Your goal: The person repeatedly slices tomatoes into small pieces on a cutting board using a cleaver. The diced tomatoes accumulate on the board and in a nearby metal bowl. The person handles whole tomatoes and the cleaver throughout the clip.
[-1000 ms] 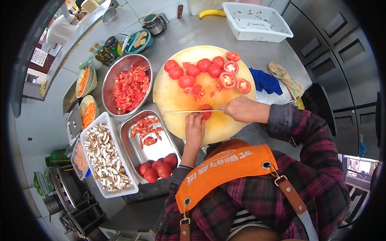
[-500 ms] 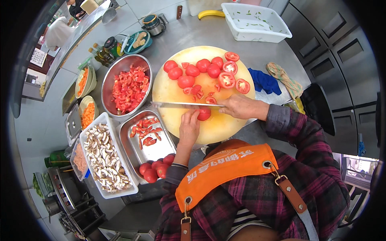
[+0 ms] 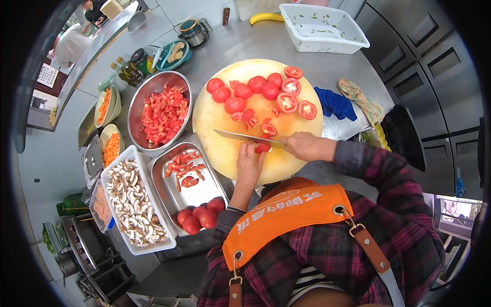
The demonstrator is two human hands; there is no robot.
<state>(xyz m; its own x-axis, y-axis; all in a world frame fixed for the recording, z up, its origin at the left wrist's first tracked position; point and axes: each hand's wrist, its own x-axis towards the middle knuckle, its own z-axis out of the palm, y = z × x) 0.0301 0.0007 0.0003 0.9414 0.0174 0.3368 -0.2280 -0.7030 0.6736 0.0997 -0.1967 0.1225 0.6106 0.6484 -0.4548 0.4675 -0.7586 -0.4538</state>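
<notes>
My right hand (image 3: 304,146) is wrapped round the handle of a kitchen knife (image 3: 239,135), its blade slanting over the near half of a round yellowish cutting board (image 3: 225,158). Just in front of the blade, the fingers of my left hand (image 3: 249,162) pinch a piece of tomato (image 3: 263,147), partly hidden by fingers and knife. Beyond the blade lie cut tomato pieces (image 3: 269,129) and smaller wedges (image 3: 249,116). Halved tomatoes (image 3: 235,105) spread along the board's far side, some with the cut face (image 3: 287,102) up.
Left of the board stand a steel bowl (image 3: 134,125) of chopped tomato, a steel tray (image 3: 197,187) with tomato scraps and whole tomatoes (image 3: 192,224), and a white tub of sliced mushrooms (image 3: 135,204). A blue cloth (image 3: 335,104) lies right; a white bin (image 3: 327,43) and banana (image 3: 266,18) are behind.
The knife has swung to a steeper slant, and my right hand has come slightly nearer. My left hand has shifted a little right and nearer, with the tomato piece now showing less.
</notes>
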